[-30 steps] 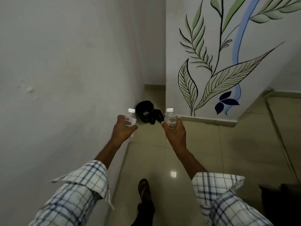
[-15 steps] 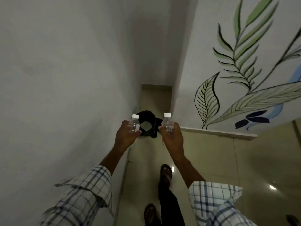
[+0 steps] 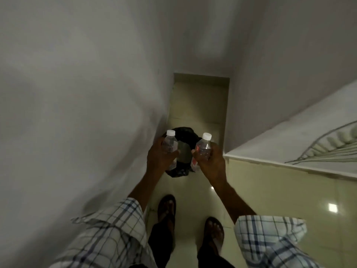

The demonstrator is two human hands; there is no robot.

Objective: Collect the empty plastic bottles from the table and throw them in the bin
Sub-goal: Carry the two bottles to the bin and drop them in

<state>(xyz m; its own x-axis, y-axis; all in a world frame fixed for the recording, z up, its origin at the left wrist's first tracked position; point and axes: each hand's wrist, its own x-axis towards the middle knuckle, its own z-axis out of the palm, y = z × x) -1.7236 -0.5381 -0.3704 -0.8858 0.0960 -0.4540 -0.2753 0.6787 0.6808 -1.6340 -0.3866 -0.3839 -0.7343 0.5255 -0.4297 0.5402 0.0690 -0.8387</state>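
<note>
A narrow tiled passage runs between pale walls, with a black-lined bin (image 3: 183, 151) on the floor. Above the bin, the left hand (image 3: 157, 158) grips one clear capped bottle (image 3: 170, 145) and the right hand (image 3: 211, 163) grips another bottle (image 3: 202, 148), both upright.

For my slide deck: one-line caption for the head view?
Left hand and right hand each hold a capped bottle above the black-lined bin.

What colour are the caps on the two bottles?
White, both caps: left bottle and right bottle, clearest in the head view.
</note>
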